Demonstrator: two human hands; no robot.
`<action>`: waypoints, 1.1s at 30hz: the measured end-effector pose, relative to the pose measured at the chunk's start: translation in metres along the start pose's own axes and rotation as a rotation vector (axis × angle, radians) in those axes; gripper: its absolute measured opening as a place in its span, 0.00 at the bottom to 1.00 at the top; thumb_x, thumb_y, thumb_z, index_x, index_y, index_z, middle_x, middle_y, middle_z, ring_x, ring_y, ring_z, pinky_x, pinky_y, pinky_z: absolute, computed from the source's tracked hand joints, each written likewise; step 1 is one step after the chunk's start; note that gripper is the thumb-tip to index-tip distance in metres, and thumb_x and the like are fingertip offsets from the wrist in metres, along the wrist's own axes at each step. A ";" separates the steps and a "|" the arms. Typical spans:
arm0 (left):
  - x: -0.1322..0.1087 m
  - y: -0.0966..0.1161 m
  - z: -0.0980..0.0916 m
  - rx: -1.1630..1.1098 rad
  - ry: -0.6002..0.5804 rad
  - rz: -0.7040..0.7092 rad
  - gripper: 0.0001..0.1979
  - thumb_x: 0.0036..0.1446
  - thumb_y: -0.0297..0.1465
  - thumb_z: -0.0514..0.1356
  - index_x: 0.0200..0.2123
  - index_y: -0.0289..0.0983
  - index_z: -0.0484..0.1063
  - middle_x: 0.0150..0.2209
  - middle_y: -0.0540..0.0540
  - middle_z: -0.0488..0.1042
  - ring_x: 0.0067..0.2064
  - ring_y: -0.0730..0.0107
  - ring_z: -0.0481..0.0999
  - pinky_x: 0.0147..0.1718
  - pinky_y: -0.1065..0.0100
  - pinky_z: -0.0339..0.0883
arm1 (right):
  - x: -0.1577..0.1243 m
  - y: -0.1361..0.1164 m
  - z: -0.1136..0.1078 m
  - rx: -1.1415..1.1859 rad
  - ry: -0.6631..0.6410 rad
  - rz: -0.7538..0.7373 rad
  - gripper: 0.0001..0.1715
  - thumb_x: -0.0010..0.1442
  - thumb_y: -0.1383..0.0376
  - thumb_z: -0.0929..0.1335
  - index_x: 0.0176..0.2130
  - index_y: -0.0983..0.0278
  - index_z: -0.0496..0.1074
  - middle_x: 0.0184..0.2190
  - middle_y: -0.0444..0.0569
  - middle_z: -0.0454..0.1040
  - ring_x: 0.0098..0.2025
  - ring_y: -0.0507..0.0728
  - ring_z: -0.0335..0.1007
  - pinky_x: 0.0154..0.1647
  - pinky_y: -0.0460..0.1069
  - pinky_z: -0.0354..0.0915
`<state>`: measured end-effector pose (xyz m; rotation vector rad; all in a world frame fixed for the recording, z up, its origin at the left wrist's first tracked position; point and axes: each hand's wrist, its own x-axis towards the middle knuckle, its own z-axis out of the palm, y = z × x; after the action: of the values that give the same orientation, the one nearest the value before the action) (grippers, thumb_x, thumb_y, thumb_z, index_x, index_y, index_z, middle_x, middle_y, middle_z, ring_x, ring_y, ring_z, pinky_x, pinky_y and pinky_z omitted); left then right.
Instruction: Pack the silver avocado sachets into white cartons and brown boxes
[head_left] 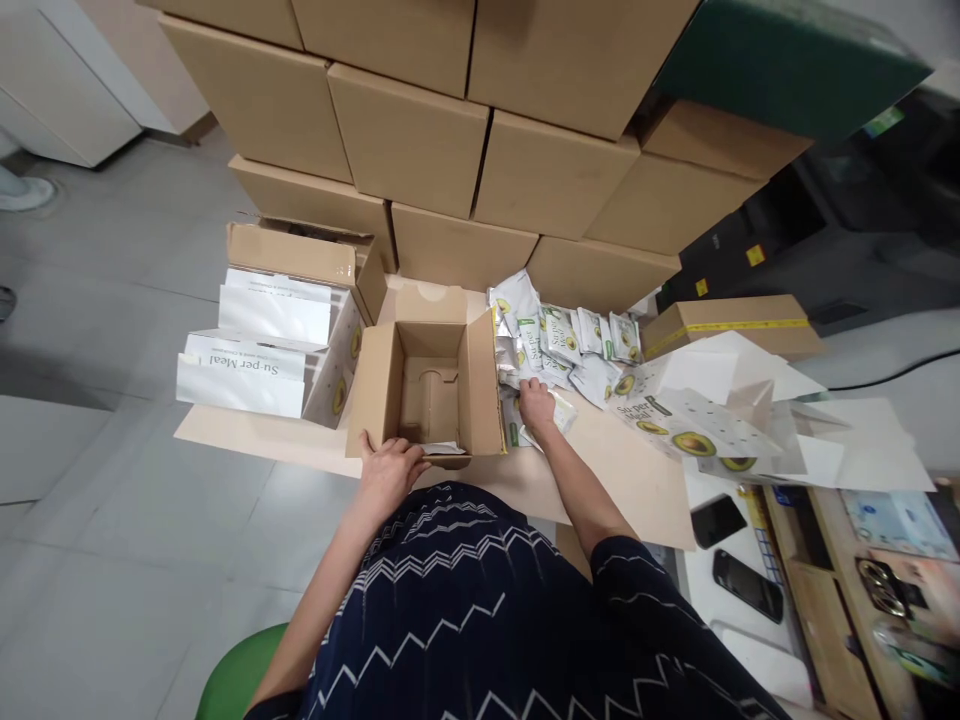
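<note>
An open brown cardboard box (371,390) stands in front of me, its flaps spread outward. My left hand (391,472) grips the near left rim of this box, fingers over the edge. A white sachet (442,449) shows just inside the near wall. To the right of the box lies a loose pile of white sachets (559,335) with avocado prints. At the pile's near side, my right hand (537,405) is closed with its fingers curled on a sachet (564,412); the fingertips are partly hidden.
Stacked cardboard boxes (409,130) form a wall behind the table (622,480). White printed cartons (262,370) stand at left. Unfolded printed cartons (690,410) lie at right, before a taped box (735,325). Phones (748,585) rest lower right. A green stool (240,670) is below.
</note>
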<state>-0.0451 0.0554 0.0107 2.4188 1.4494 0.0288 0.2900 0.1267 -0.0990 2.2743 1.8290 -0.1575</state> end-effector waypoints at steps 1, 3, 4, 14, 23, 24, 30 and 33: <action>0.000 0.000 0.000 0.003 0.002 0.001 0.12 0.66 0.39 0.57 0.38 0.39 0.77 0.35 0.44 0.78 0.43 0.53 0.77 0.57 0.25 0.45 | -0.002 0.004 -0.008 0.023 0.029 0.018 0.18 0.68 0.71 0.58 0.52 0.66 0.69 0.51 0.60 0.70 0.50 0.62 0.65 0.44 0.51 0.61; 0.000 0.000 0.001 0.009 0.011 0.005 0.12 0.66 0.39 0.57 0.38 0.40 0.77 0.35 0.44 0.78 0.43 0.53 0.77 0.57 0.24 0.45 | -0.006 0.017 -0.026 0.112 0.103 0.068 0.17 0.67 0.71 0.57 0.50 0.66 0.69 0.49 0.60 0.72 0.48 0.62 0.66 0.43 0.51 0.60; 0.000 -0.001 0.002 0.011 0.015 0.006 0.12 0.66 0.39 0.57 0.38 0.40 0.77 0.35 0.44 0.78 0.43 0.53 0.77 0.57 0.24 0.45 | -0.007 0.025 -0.035 0.182 0.149 0.097 0.17 0.67 0.71 0.57 0.49 0.66 0.69 0.48 0.59 0.72 0.46 0.61 0.67 0.42 0.51 0.60; 0.000 -0.004 0.008 0.006 0.052 0.031 0.13 0.67 0.39 0.54 0.38 0.41 0.77 0.35 0.44 0.77 0.42 0.55 0.76 0.58 0.26 0.43 | 0.001 0.062 -0.042 0.741 0.302 0.220 0.12 0.59 0.63 0.61 0.42 0.63 0.66 0.35 0.55 0.76 0.36 0.62 0.69 0.43 0.54 0.63; 0.001 -0.002 0.008 0.007 0.009 0.013 0.13 0.66 0.40 0.56 0.38 0.41 0.76 0.37 0.44 0.78 0.44 0.54 0.76 0.58 0.24 0.42 | -0.016 0.052 -0.031 0.520 0.251 0.092 0.15 0.61 0.55 0.66 0.42 0.63 0.71 0.35 0.53 0.77 0.35 0.60 0.70 0.37 0.50 0.59; 0.001 -0.002 0.008 0.008 0.009 0.013 0.13 0.66 0.40 0.56 0.39 0.41 0.77 0.37 0.44 0.78 0.44 0.54 0.76 0.58 0.24 0.41 | -0.018 0.050 -0.037 0.471 0.247 0.064 0.14 0.63 0.56 0.64 0.40 0.63 0.73 0.34 0.52 0.77 0.34 0.59 0.70 0.36 0.49 0.58; -0.001 0.000 0.007 -0.006 0.037 0.018 0.12 0.66 0.39 0.56 0.37 0.40 0.77 0.37 0.42 0.79 0.44 0.54 0.76 0.58 0.24 0.40 | -0.038 0.041 -0.107 0.394 0.507 -0.067 0.20 0.70 0.58 0.59 0.39 0.63 0.76 0.40 0.54 0.79 0.41 0.59 0.74 0.38 0.49 0.63; 0.000 0.001 0.006 -0.045 0.047 0.011 0.12 0.66 0.38 0.56 0.36 0.40 0.77 0.37 0.42 0.80 0.43 0.54 0.76 0.58 0.24 0.40 | -0.058 0.035 -0.160 0.549 0.785 -0.148 0.20 0.71 0.57 0.59 0.45 0.62 0.75 0.44 0.54 0.78 0.46 0.58 0.75 0.45 0.51 0.67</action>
<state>-0.0432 0.0530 0.0054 2.4054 1.4399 0.1203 0.3029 0.1021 0.0727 2.8269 2.5943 0.2970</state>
